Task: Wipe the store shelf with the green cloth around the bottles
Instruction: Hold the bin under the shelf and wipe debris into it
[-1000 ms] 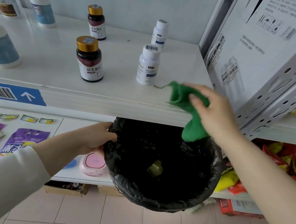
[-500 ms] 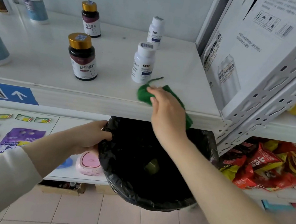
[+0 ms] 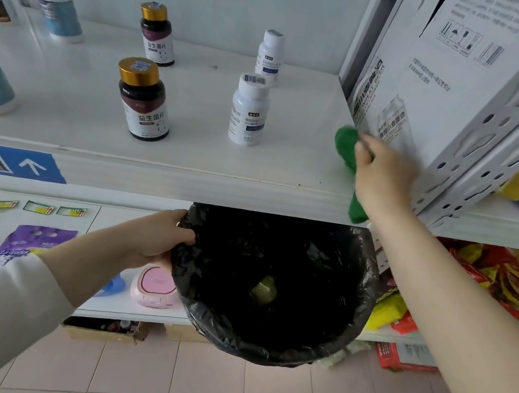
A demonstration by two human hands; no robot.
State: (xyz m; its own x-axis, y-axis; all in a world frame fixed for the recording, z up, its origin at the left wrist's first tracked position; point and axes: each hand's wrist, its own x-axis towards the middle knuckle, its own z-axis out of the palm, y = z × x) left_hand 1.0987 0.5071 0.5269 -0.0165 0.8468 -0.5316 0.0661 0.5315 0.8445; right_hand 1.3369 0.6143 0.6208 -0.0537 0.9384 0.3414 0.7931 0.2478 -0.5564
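While the shelf [image 3: 191, 154] is wiped at its right end, the box [image 3: 429, 103] just beside could get shoved by a long stroke. The bin [image 3: 263, 355], its rim gripped by the left hand [image 3: 157, 239] below the edge, may miss sweepings if it drifts — and the white bottle [image 3: 249, 111] could topple if the right hand [image 3: 383, 176], clutching the bunched cloth [image 3: 346, 141], sweeps left.

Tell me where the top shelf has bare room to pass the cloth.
Bare: the lane between the front gold-capped dark bottle and the front white plastic bottle, and the stretch from that white bottle to the green cloth. Crowded: the corner by the white cardboard box.
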